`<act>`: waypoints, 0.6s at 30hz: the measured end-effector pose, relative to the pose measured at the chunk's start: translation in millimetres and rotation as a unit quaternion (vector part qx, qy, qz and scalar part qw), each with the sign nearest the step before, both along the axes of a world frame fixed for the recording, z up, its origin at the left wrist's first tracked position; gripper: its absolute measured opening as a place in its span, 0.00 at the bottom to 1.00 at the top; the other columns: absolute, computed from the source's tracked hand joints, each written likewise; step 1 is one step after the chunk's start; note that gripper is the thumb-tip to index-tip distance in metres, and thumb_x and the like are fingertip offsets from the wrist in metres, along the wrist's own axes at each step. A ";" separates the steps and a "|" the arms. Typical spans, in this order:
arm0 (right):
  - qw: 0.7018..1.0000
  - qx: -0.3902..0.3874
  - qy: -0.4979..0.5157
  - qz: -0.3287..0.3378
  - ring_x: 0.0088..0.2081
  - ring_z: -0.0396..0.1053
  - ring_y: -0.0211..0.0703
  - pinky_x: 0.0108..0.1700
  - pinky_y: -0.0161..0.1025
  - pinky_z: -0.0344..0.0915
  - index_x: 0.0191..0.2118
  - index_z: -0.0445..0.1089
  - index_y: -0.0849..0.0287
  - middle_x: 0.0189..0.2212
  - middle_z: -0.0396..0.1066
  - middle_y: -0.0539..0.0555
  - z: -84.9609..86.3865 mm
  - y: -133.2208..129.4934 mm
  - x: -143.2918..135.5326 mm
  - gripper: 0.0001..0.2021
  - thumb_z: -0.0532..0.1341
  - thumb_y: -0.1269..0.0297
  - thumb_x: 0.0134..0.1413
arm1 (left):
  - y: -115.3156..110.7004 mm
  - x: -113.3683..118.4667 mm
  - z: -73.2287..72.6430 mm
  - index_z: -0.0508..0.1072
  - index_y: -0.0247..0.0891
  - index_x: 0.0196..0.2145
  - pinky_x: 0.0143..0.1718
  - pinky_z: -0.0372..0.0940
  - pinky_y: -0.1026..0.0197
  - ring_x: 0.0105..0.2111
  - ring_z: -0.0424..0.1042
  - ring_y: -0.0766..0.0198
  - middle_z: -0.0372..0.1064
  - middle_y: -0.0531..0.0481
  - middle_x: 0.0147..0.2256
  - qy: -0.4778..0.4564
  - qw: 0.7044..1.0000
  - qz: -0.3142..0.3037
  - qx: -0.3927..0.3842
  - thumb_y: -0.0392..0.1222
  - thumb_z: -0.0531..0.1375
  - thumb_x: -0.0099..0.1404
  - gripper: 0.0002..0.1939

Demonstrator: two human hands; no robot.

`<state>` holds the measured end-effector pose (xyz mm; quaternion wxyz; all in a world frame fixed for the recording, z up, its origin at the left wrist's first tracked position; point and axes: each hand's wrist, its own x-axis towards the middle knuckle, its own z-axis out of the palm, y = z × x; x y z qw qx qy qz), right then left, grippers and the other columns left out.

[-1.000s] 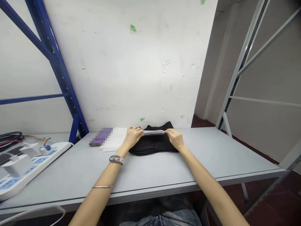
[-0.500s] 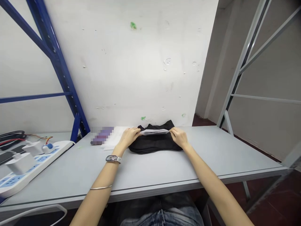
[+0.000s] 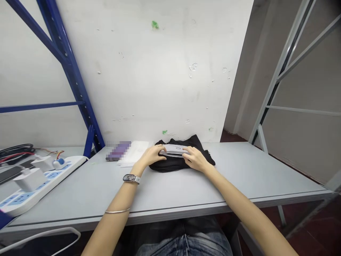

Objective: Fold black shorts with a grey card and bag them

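A flat pale-grey packet (image 3: pixel 174 148) with a small dark printed mark on its top is held level over a crumpled black cloth (image 3: pixel 169 165). My left hand (image 3: pixel 153 155) has its fingers on the packet's left end, its thumb lower along the near edge. At the right part, my right hand (image 3: pixel 195 158) grips with fingertips on the top face and the thumb under the near edge. The near side shows a thin slit between layers. Whether anything is inside cannot be seen. Black cloth spreads out behind and below both hands.
White sheets (image 3: pixel 134 152) lie left of the cloth, beside a blurred purple item (image 3: pixel 119 151). A white power strip (image 3: pixel 50 183) with plugged-in chargers and cables (image 3: pixel 16 154) takes up the table's left end. Behind stands a white wall (image 3: pixel 160 78); a blue metal frame (image 3: pixel 71 76) rises at left.
The packet has tipped so its printed top face shows. My right hand has shifted left and inward along it. More black cloth shows at the right.
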<state>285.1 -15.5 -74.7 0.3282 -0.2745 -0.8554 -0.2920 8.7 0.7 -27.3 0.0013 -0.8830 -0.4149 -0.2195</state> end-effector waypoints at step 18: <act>0.973 -0.118 0.006 -0.197 0.41 0.67 0.51 0.41 0.45 0.61 0.37 0.74 0.58 0.37 0.74 0.61 -7.8 25.4 -39.0 0.07 0.60 0.75 0.56 | -15.0 33.4 -4.9 0.71 0.40 0.30 0.36 0.59 0.61 0.31 0.70 0.63 0.73 0.49 0.32 0.007 0.993 0.017 0.116 0.44 0.48 0.71 0.16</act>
